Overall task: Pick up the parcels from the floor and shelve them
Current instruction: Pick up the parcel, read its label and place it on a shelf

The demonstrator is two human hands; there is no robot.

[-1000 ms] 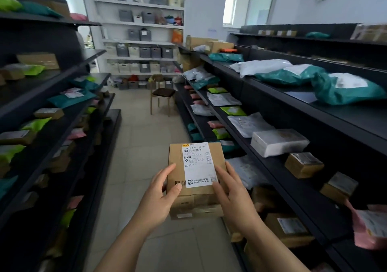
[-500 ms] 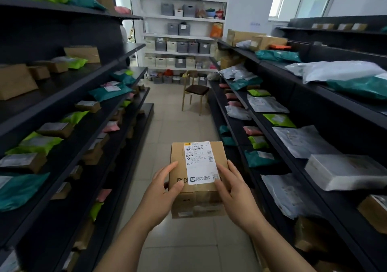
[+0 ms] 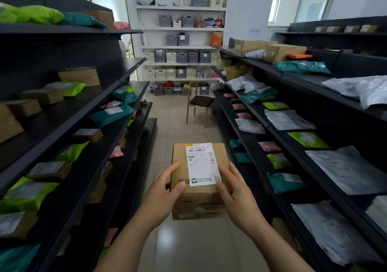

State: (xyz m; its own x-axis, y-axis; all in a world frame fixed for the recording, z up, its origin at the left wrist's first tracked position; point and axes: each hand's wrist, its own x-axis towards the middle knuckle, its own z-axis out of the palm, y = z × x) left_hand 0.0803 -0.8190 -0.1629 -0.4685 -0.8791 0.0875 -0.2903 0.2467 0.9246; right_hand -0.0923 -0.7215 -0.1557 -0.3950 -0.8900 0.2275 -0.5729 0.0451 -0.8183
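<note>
Black shelves (image 3: 261, 112) flank the aisle on both sides. A cardboard parcel (image 3: 199, 179) is held at mid-aisle, label up, so the carrying step seems underway; next comes choosing a free shelf spot. Left hand (image 3: 165, 190) and right hand (image 3: 236, 194) clasp its sides, fingers pressed against the box, forearms reaching forward.

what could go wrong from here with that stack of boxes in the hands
1. The top box sits loose on a lower box; the left hand and right hand press mostly on the top one, so the lower one might slip out.
2. The chair stands in the aisle ahead and could be bumped.
3. The shelves are crowded, so sliding a box in could knock packets off.
</note>
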